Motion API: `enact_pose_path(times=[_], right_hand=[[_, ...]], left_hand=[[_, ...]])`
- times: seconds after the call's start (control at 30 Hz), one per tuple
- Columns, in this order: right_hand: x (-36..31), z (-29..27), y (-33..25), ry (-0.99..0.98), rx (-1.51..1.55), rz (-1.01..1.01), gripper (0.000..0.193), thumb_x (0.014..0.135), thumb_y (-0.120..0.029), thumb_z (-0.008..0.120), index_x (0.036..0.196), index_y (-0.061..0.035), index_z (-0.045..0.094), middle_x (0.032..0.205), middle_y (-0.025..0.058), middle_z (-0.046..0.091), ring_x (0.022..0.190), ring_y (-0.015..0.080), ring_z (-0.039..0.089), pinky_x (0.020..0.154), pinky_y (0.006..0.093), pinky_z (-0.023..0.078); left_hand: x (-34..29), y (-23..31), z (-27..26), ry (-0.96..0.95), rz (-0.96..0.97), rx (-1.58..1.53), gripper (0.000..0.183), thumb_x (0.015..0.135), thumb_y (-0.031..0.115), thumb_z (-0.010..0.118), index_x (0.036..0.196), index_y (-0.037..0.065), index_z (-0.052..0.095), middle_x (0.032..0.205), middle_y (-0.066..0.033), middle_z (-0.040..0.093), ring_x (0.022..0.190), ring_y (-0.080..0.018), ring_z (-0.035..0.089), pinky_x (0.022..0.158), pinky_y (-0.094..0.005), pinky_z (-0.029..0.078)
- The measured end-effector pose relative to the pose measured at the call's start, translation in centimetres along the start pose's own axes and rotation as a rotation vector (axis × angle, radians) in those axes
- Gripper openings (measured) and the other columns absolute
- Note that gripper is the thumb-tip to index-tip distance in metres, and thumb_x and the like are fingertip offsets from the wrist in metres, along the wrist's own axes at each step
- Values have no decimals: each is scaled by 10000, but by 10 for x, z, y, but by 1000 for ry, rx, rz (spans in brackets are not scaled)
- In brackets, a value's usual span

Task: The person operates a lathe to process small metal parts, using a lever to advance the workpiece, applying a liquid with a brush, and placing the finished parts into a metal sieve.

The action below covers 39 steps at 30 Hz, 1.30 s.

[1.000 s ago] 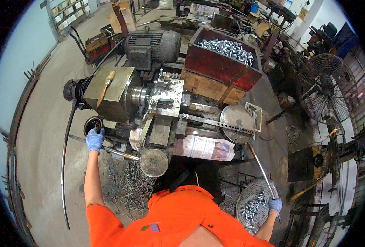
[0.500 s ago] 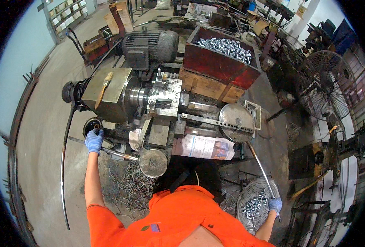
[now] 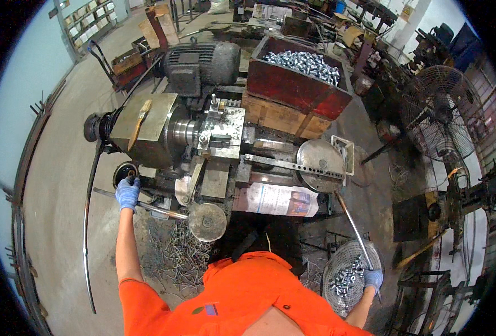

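- Fingers (image 3: 369, 275) of the right hand (image 3: 374, 279) — wrapped round the lever (image 3: 353, 229), near its lower end.
- Lever slants up-left from them, toward the disc (image 3: 319, 159).
- Left hand (image 3: 127, 195) well apart, at the wheel (image 3: 124, 169) — gripping or not, can't tell.

We are in a metalworking shop: a grimy machine (image 3: 157, 144) with a steel slide (image 3: 230, 126) stands to the right of our left fingers (image 3: 126, 186), and a finned motor (image 3: 219, 59) sits beyond it. Nearer to us than those fingers, metal scraps (image 3: 176, 259) litter the floor (image 3: 71, 196). A perforated basket (image 3: 343, 251) of shiny parts (image 3: 346, 280) lies just beside our right fingers (image 3: 370, 275), with a caged fan (image 3: 442, 113) farther ahead of them and to the right.
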State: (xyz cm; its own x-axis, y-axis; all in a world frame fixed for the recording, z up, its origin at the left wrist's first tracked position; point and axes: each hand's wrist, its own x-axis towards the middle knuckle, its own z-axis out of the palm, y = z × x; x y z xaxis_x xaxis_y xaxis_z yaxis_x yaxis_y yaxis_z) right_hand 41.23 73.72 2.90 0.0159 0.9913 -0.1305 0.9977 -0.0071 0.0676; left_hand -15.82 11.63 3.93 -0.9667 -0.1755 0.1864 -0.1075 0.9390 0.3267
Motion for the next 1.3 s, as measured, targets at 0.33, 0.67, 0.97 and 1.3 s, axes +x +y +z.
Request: enact_pose_path(times=[0.33,0.67,0.97,1.3], right_hand=[[-5,0,0,-31,18,20,559,613,-342,740,998,37,596,1024,267,597,981,359,587,844,387,463],[-13,5,-2,63,20,-14,398,601,-269,701,838,45,646,866,277,613,844,387,618,756,407,484],[-5,18,8,8,44,30,501,589,-302,728,929,48,616,984,276,601,951,386,587,814,408,466],[7,29,13,22,2,-13,534,569,-319,742,922,60,610,971,287,601,933,395,591,799,419,473]], left_hand=[[0,2,-1,-27,-25,2,344,789,391,600,969,107,675,915,-148,652,851,-323,620,752,-399,480],[-1,-1,0,2,13,-12,346,802,393,588,953,94,674,893,-154,652,834,-326,619,732,-403,480],[2,-3,3,-10,14,-27,343,792,389,601,945,92,676,891,-155,652,834,-324,620,736,-402,482],[-1,-4,7,6,-2,-60,346,786,384,608,929,76,677,897,-154,656,843,-324,622,748,-402,480]])
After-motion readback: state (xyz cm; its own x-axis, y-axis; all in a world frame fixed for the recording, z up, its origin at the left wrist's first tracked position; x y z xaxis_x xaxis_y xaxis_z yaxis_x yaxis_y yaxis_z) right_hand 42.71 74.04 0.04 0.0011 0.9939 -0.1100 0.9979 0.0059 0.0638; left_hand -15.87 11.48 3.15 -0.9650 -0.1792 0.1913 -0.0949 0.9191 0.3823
